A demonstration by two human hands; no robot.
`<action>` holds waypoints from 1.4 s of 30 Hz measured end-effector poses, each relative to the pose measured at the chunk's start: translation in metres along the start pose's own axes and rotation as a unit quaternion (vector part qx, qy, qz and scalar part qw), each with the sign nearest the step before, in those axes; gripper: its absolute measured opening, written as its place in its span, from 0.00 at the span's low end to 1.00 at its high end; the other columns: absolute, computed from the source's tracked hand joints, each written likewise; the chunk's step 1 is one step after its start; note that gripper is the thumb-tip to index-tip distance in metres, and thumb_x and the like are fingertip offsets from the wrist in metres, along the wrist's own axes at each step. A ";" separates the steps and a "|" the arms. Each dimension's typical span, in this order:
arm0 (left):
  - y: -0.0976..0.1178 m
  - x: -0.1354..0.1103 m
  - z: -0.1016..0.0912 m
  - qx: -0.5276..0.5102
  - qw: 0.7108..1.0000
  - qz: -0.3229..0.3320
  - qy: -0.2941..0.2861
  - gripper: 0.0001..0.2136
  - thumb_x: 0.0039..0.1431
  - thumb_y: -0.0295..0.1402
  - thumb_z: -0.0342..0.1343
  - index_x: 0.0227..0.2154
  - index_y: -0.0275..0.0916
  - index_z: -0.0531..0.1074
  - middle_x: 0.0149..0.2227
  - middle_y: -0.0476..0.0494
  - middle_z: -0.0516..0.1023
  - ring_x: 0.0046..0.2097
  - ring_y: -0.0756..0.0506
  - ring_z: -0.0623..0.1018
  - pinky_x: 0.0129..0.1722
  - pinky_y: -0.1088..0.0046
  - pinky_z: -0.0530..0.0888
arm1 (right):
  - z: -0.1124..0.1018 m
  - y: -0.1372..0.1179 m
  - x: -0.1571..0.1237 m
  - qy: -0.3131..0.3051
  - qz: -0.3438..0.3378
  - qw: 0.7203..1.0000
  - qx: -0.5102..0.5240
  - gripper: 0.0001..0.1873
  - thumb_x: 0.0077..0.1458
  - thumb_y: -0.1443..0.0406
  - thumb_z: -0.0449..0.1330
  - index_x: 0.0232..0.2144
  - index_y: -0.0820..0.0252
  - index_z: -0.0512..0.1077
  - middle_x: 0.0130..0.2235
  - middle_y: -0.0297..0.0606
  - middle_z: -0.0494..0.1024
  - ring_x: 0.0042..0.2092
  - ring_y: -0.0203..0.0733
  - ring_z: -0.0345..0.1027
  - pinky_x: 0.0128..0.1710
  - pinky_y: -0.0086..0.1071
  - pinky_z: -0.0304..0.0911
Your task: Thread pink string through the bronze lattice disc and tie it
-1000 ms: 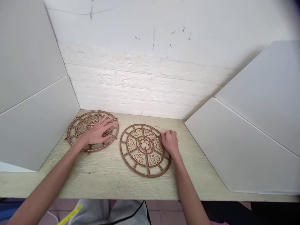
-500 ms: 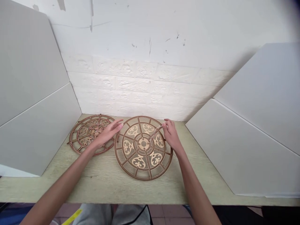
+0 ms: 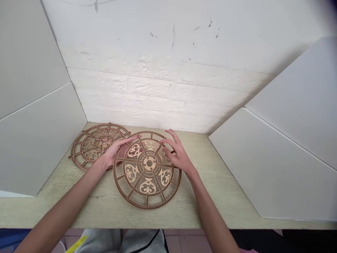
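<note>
Two round brown openwork discs are on the pale wooden table [image 3: 105, 207]. The left disc [image 3: 92, 146] lies flat near the back left corner. The right disc [image 3: 147, 170] is raised at its far side and overlaps the left disc's edge. My left hand [image 3: 113, 154] grips the right disc at its upper left rim, with the fingers showing through the openings from beneath. My right hand [image 3: 177, 156] rests on the disc's upper right part with its fingers spread. A thin pale line near my right fingertips is too faint to name.
White panels [image 3: 284, 140] slant in on the right and a grey-white panel [image 3: 34, 123] on the left, narrowing the table towards the white brick wall [image 3: 163, 91]. The table's front edge is close to my lap.
The right disc has been lifted off the table and carried left, over the edge of the left disc. My left hand left the left disc and took the right disc's rim; my right fingers spread.
</note>
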State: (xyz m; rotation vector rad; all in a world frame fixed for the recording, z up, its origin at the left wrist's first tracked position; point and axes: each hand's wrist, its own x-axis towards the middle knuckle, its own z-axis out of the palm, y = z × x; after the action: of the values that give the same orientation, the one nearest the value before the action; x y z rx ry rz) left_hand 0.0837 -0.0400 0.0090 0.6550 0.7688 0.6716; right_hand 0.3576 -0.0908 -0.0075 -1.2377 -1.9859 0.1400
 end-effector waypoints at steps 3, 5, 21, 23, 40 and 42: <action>0.003 -0.001 0.000 0.015 1.000 0.013 0.004 0.26 0.59 0.33 0.60 0.61 0.40 0.69 0.57 0.39 0.74 0.47 0.42 0.81 0.42 0.71 0.81 | 0.000 -0.004 -0.004 -0.062 -0.029 0.998 -0.005 0.17 0.59 0.67 0.53 0.47 0.55 0.77 0.70 0.43 0.52 0.73 0.54 0.35 0.68 0.57 0.44; 0.003 -0.002 0.001 0.023 1.000 0.014 -0.009 0.26 0.59 0.33 0.60 0.61 0.40 0.70 0.57 0.39 0.74 0.46 0.44 0.81 0.42 0.72 0.81 | 0.004 -0.005 -0.004 -0.065 -0.031 0.997 -0.007 0.16 0.60 0.66 0.54 0.47 0.56 0.77 0.70 0.45 0.52 0.73 0.56 0.36 0.68 0.58 0.45; -0.008 0.011 -0.009 0.623 0.740 0.244 0.059 0.25 0.65 0.44 0.53 0.60 0.37 0.69 0.52 0.40 0.76 0.53 0.41 0.76 0.55 0.63 0.72 | 0.008 -0.026 0.003 0.313 -0.134 0.939 -0.051 0.11 0.56 0.75 0.63 0.40 0.56 0.75 0.35 0.39 0.80 0.39 0.42 0.74 0.41 0.39 0.71; -0.011 0.012 -0.009 0.681 0.679 0.264 0.076 0.23 0.66 0.41 0.50 0.59 0.35 0.68 0.49 0.38 0.77 0.50 0.40 0.76 0.54 0.62 0.72 | 0.008 -0.029 0.002 0.323 -0.171 0.924 -0.110 0.14 0.55 0.76 0.64 0.41 0.57 0.75 0.34 0.39 0.79 0.37 0.42 0.73 0.38 0.37 0.69; -0.041 0.020 -0.007 0.759 0.539 0.333 0.149 0.17 0.71 0.37 0.45 0.55 0.35 0.68 0.50 0.36 0.70 0.52 0.39 0.72 0.51 0.61 0.73 | 0.027 -0.038 -0.005 0.219 -0.233 0.939 -0.131 0.18 0.55 0.78 0.62 0.46 0.57 0.73 0.35 0.40 0.79 0.40 0.42 0.72 0.38 0.37 0.65; -0.041 0.020 -0.005 0.759 0.544 0.323 0.154 0.17 0.70 0.38 0.46 0.55 0.35 0.68 0.49 0.36 0.71 0.51 0.39 0.72 0.51 0.61 0.73 | 0.029 -0.037 -0.005 0.216 -0.231 0.939 -0.132 0.17 0.55 0.78 0.62 0.45 0.57 0.74 0.35 0.40 0.80 0.40 0.42 0.72 0.38 0.36 0.65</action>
State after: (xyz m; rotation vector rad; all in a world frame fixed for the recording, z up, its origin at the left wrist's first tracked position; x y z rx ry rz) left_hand 0.1025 -0.0492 -0.0320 2.6075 1.4048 0.6372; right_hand 0.3130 -0.1058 -0.0128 -0.8281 -1.8746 -0.5999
